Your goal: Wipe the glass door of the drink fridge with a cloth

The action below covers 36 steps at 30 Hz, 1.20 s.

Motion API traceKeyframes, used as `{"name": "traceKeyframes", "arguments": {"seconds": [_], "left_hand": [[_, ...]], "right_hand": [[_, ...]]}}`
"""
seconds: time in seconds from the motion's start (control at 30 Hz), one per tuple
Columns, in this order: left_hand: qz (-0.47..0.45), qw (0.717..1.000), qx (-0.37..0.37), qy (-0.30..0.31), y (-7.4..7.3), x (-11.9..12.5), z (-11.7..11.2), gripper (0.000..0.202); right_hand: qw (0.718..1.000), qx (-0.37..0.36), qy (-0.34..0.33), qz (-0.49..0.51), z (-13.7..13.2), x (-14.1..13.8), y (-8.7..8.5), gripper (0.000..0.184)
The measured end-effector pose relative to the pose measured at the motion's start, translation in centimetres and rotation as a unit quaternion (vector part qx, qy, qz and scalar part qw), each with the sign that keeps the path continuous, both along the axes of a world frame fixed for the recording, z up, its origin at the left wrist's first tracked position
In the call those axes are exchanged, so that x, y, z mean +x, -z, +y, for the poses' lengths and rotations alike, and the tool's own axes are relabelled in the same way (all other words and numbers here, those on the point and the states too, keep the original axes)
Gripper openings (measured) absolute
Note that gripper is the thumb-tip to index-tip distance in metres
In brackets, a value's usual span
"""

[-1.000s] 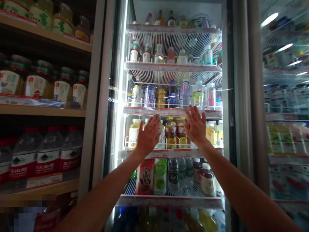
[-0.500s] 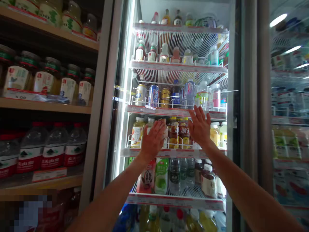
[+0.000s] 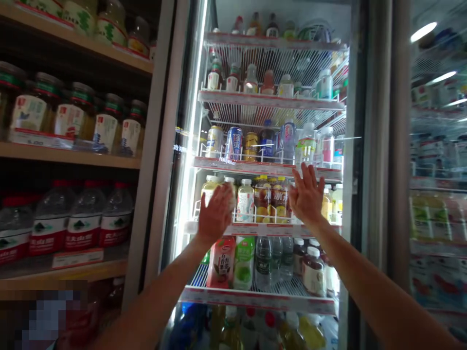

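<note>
My left hand (image 3: 216, 214) and my right hand (image 3: 307, 197) are raised with fingers spread, palms toward the glass door of a lit drinks cooler (image 3: 255, 119). They appear to rest flat on the glass, holding nothing. My left hand covers part of a row of bottled drinks (image 3: 245, 201) on a wire shelf. My right hand is nearest the amber bottles (image 3: 272, 199) on that shelf. Cans (image 3: 233, 143) stand on the shelf above. Bottles on the shelf below are partly hidden by my left forearm.
Wooden shelves (image 3: 69, 158) at the left hold jars and large water bottles. A metal door frame (image 3: 375, 146) separates this cooler from a neighbouring glass-door cooler at the right. A pixelated patch covers the lower left corner.
My left hand has slid left across the door, away from my right hand, which stays about level with the same bottles. The whole view has shifted slightly, with the cooler further right.
</note>
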State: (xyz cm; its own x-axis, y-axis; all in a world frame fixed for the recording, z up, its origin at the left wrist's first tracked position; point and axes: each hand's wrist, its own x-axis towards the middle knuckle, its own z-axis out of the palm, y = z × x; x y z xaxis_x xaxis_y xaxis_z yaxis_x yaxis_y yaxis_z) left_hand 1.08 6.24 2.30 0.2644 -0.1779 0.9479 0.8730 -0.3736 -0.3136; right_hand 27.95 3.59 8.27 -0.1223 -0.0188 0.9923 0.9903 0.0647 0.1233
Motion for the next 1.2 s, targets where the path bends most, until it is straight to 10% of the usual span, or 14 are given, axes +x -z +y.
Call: {"name": "traceKeyframes", "arguments": {"seconds": [0.13, 0.37, 0.57, 0.8, 1.03, 1.2], "left_hand": [[-0.179, 0.984, -0.018, -0.012, -1.0, -1.2, 0.2, 0.048], [0.076, 0.997, -0.021, 0.003, 3.1, 1.6, -0.8, 0.046], [-0.144, 0.989, -0.037, -0.004, 2.7, -1.9, -0.2, 0.053], [0.089, 0.994, -0.059, 0.017, 6.5, 2.3, -1.6, 0.048], [-0.144, 0.988, -0.046, -0.015, 5.6, -2.5, -0.6, 0.056], [0.061, 0.996, -0.055, 0.016, 9.0, 1.9, -1.9, 0.048]], "right_hand": [[1.000, 0.005, -0.016, -0.006, -0.3, -1.2, 3.0, 0.049], [0.998, -0.023, -0.035, -0.054, -0.1, -3.9, 5.8, 0.050], [0.997, -0.030, -0.017, -0.076, -0.2, -2.5, 6.4, 0.052], [0.996, -0.040, -0.027, -0.070, -0.1, -2.5, 6.3, 0.057], [0.998, -0.019, -0.054, -0.035, -0.9, -3.5, 8.3, 0.063], [0.994, -0.037, -0.085, -0.052, -1.0, -6.2, 11.3, 0.063]]}}
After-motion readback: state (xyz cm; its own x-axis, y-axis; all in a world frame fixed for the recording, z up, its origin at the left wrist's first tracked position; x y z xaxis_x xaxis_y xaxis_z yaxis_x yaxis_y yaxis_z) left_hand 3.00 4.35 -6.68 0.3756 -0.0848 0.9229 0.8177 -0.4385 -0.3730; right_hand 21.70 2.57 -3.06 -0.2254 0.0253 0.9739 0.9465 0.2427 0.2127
